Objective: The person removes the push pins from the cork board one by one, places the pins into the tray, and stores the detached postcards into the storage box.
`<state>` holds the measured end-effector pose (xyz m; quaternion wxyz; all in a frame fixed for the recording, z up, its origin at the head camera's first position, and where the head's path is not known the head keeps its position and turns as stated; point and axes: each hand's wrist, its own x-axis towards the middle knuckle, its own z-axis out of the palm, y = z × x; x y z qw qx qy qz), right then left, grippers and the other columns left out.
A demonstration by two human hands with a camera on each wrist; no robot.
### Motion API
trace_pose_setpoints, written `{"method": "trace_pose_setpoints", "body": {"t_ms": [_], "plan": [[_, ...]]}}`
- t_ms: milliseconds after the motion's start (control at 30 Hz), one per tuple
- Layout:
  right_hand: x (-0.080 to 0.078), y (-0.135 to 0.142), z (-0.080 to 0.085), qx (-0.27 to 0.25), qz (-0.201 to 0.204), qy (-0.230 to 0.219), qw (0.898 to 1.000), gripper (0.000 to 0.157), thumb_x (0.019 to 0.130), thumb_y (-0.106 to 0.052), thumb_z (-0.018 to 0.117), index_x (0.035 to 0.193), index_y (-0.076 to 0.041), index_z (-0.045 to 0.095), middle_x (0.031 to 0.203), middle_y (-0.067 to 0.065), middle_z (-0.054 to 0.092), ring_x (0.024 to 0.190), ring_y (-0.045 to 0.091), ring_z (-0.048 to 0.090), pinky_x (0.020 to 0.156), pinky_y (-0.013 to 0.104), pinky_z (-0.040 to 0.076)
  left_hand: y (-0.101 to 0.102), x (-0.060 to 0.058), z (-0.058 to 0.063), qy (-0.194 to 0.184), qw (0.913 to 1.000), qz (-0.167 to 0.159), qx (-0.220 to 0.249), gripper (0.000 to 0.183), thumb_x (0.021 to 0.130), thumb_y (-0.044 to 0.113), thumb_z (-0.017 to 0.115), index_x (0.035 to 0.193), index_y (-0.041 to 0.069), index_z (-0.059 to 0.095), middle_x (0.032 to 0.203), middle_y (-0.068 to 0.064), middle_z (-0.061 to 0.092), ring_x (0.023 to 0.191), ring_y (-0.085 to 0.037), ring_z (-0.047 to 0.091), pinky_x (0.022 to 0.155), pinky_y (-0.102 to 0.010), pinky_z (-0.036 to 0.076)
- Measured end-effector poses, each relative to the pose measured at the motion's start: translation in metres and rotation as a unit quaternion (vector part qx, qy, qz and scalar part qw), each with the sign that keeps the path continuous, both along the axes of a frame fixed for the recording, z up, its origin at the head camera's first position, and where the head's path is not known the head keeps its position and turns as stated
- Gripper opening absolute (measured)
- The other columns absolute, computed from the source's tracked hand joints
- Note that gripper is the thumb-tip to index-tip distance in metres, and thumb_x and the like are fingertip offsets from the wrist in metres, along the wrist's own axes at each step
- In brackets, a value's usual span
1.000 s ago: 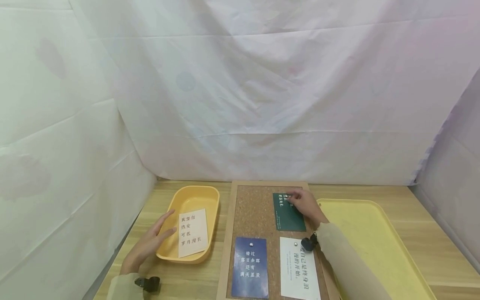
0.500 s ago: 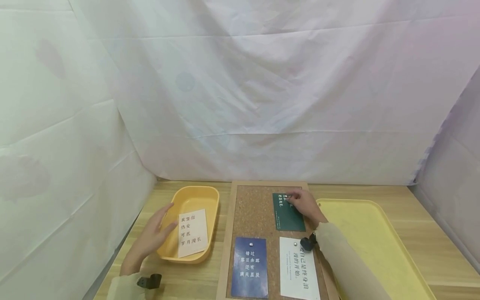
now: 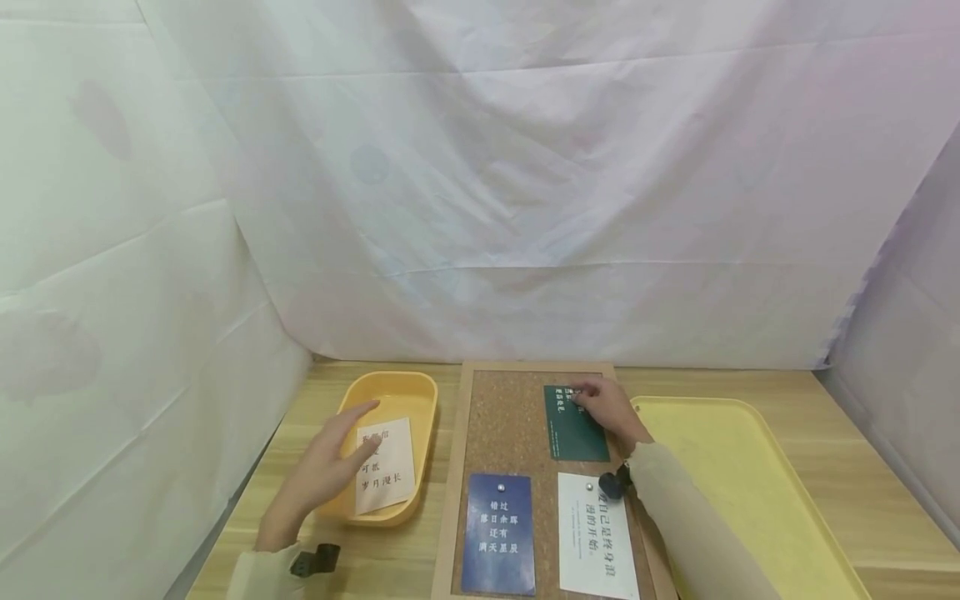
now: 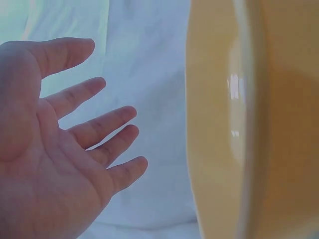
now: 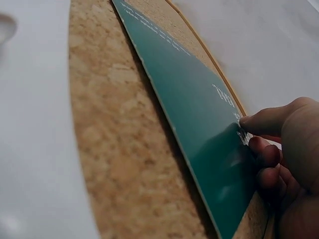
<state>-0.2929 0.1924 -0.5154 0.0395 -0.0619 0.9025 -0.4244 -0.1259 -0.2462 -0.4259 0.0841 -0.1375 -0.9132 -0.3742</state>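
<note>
A green card (image 3: 573,437) with white characters lies on the upper right of a framed cork board (image 3: 498,417). My right hand (image 3: 609,408) has its thumb and bent fingers together at the card's upper part; I cannot tell if a pin sits between them. In the right wrist view the thumb tip touches the green card (image 5: 184,94) and the other fingers curl close to its edge. My left hand (image 3: 330,458) reaches over a yellow basin (image 3: 429,396), fingers spread and holding nothing. Its thumb overlaps the cream card (image 3: 390,492) in the basin.
Lower on the board are a blue card (image 3: 498,567) and a white card (image 3: 588,546), each with a silver pin at its top. A pale yellow tray (image 3: 750,475) stands right of the board on the wooden table (image 3: 855,483). White cloth (image 3: 517,208) hangs behind.
My left hand has moved right and inward over the basin, its thumb now overlapping the cream card. My right hand stays at the green card.
</note>
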Motion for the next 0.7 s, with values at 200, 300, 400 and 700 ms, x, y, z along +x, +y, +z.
{"method": "trace_pose_setpoints", "body": {"t_ms": [200,300,400,700], "plan": [[0.001,-0.002,0.001,-0.001,0.004,0.004,1.0,0.027,0.096,-0.016,0.064,0.122,-0.008,0.069,0.103,0.011,0.066,0.088,0.023,0.057,0.067,0.028,0.047,0.02,0.0,0.007,0.028,0.9988,-0.038,-0.014,0.051,0.097,0.014,0.063,0.144,0.001,0.046,0.146,-0.018,0.049,0.137,-0.041,0.042,0.109,-0.062,0.035],[0.001,-0.003,0.002,-0.001,0.005,0.006,1.0,0.027,0.096,-0.015,0.065,0.121,-0.008,0.07,0.099,0.009,0.065,0.087,0.022,0.056,0.066,0.027,0.047,0.029,-0.001,0.009,0.06,0.9962,-0.054,-0.033,0.05,0.096,0.012,0.065,0.142,0.0,0.049,0.143,-0.014,0.053,0.134,-0.039,0.046,0.107,-0.059,0.039],[0.002,-0.005,0.003,-0.001,0.006,0.007,1.0,0.027,0.096,-0.015,0.065,0.121,-0.007,0.07,0.098,0.009,0.065,0.086,0.022,0.056,0.065,0.028,0.047,0.038,-0.002,0.01,0.071,0.9947,-0.058,-0.047,0.05,0.096,0.014,0.065,0.142,0.004,0.051,0.143,-0.011,0.055,0.133,-0.036,0.048,0.106,-0.056,0.041],[0.0,-0.006,0.002,0.007,0.004,0.005,1.0,0.027,0.097,-0.016,0.063,0.122,-0.008,0.07,0.111,0.012,0.067,0.09,0.023,0.057,0.07,0.028,0.049,0.056,-0.004,0.008,0.032,0.9956,-0.077,-0.044,0.05,0.098,0.018,0.063,0.144,0.004,0.048,0.149,-0.019,0.047,0.138,-0.041,0.041,0.109,-0.062,0.036]]}}
